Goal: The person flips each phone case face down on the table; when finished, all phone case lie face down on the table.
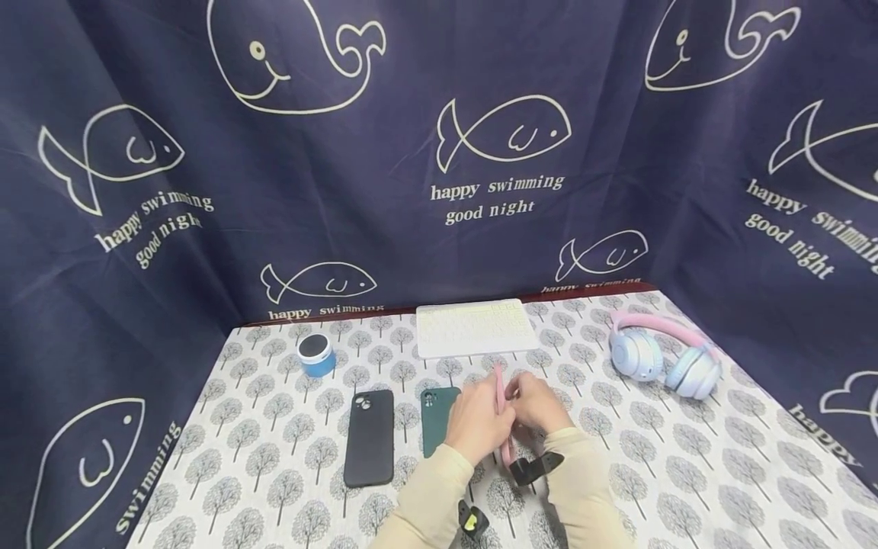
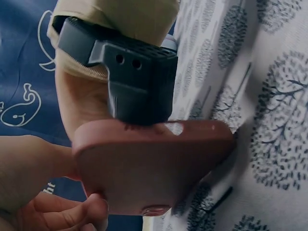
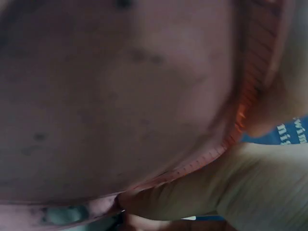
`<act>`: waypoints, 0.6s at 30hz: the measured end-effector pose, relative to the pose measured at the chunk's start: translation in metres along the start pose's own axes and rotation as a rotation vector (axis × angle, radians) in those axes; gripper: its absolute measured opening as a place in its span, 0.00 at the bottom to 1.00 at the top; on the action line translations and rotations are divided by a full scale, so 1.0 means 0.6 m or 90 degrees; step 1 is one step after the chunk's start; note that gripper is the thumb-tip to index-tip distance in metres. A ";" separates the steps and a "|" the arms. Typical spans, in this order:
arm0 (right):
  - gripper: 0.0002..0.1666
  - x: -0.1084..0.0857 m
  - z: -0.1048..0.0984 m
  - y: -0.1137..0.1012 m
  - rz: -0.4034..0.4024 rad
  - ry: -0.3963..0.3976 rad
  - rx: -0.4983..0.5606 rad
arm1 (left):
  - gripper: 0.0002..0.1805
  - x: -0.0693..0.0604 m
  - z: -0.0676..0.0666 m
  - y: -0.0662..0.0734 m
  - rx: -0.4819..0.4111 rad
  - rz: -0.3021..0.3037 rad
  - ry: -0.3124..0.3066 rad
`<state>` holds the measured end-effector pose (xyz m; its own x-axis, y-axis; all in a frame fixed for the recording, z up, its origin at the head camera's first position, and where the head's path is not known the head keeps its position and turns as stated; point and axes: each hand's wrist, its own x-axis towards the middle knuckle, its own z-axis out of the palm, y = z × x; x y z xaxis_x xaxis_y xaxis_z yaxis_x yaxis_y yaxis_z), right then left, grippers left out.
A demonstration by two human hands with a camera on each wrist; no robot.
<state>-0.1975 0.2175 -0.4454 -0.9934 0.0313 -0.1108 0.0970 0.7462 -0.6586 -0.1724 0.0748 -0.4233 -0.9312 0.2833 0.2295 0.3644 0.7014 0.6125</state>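
Note:
A pink phone case (image 1: 507, 450) stands on its edge between my two hands. My left hand (image 1: 478, 421) grips its side, with fingers (image 2: 62, 214) pinching a corner in the left wrist view. My right hand (image 1: 537, 404) holds the case's other side. The outer back of the pink phone case (image 2: 139, 168) faces the left wrist camera, and its hollow inside (image 3: 120, 106) fills much of the right wrist view. Just left of my left hand lies a green phone case (image 1: 434, 415), partly covered by the hand. Farther left lies a black phone case (image 1: 370, 438).
At the back, a white keyboard (image 1: 476, 329) lies flat. Pink and light-blue headphones (image 1: 658, 351) rest at the right. Toward the left stands a small blue speaker (image 1: 316, 355). A tree-print cloth (image 1: 274, 473) covers the table, and a dark blue curtain (image 1: 405, 229) hangs behind.

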 end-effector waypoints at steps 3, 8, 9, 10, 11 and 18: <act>0.18 0.000 0.006 -0.004 0.003 0.001 -0.007 | 0.16 0.000 0.004 -0.003 0.015 -0.002 0.001; 0.19 -0.002 0.008 -0.008 0.009 0.005 0.010 | 0.22 0.000 0.007 -0.005 0.023 -0.006 0.008; 0.19 -0.001 0.008 -0.008 0.006 0.007 0.013 | 0.22 0.001 0.008 -0.006 0.025 -0.007 0.010; 0.19 -0.001 0.008 -0.007 0.001 0.008 0.015 | 0.22 0.001 0.008 -0.006 0.025 -0.008 0.012; 0.19 -0.001 0.008 -0.007 0.001 0.004 0.018 | 0.22 0.001 0.008 -0.006 0.026 -0.010 0.012; 0.13 -0.006 -0.017 -0.003 0.007 0.003 0.085 | 0.19 0.001 0.009 -0.007 -0.011 -0.020 -0.003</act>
<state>-0.1948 0.2227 -0.4365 -0.9924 0.0430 -0.1155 0.1156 0.6510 -0.7503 -0.1741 0.0758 -0.4299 -0.9418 0.2650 0.2067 0.3353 0.6984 0.6324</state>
